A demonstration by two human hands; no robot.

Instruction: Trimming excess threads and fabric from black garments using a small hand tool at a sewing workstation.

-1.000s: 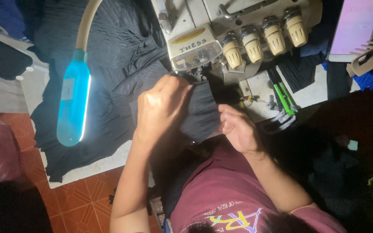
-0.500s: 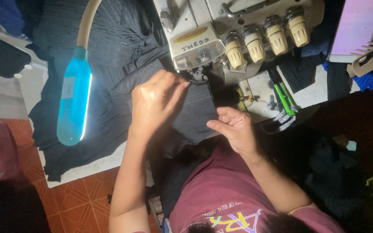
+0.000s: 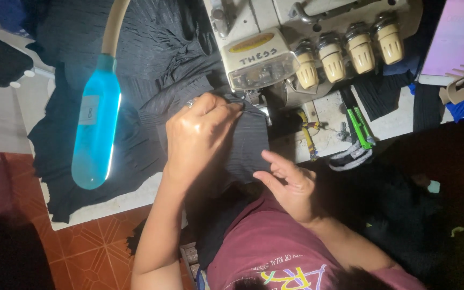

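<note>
Fabric (image 3: 243,139), dark and finely ribbed, lies on the desk (image 3: 328,115) in front of the cream sewing machine (image 3: 275,48), its leading edge tucked right up under the machine's clear front guard. More of the same dark cloth spreads back and to the left, bunched beneath the machine's arm. Left hand (image 3: 197,137) rests palm-down on the fabric, fingers bent and pinching the cloth at its edge just beside the needle area; a ring shows on one finger. Right hand (image 3: 291,185) hovers loosely open nearer the body, fingers spread, its fingertips near the fabric's near edge, though contact cannot be told. Four cream tension knobs (image 3: 345,51) run along the machine's front. Green-handled snips (image 3: 362,129) lie on the desk right of the machine. A glowing blue lamp (image 3: 95,134) on a bent neck hangs over the cloth at left.
</note>
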